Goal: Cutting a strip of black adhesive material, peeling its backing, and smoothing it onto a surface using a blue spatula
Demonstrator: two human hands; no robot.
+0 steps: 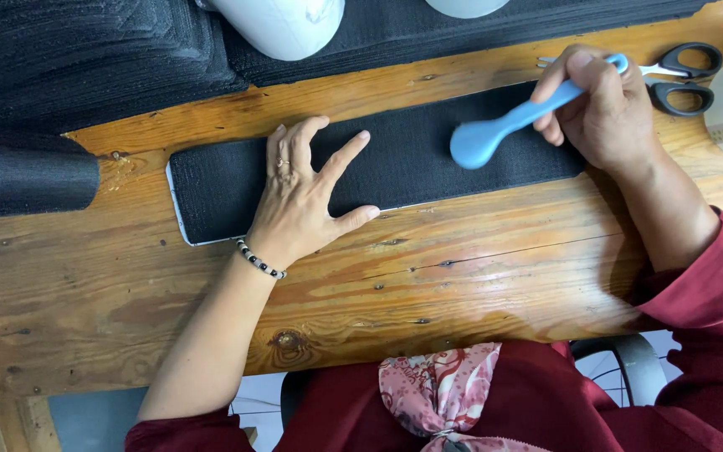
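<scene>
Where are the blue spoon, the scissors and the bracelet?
Blue spoon (476, 143), head view, on its round bowl.
Scissors (684, 77), head view, where the black handles meet.
Bracelet (258, 262), head view, on the beads at the left wrist.

Left hand lies flat, fingers spread; right hand is curled closed, wrist bent.

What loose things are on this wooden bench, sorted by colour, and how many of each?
Black: 3 – fabric strip under left hand, fabric roll, fabric stack
Blue: 1 – spoon-shaped tool in right hand
Black-handled: 1 – scissors
White: 3 – rounded objects, one at
Total: 8
</scene>
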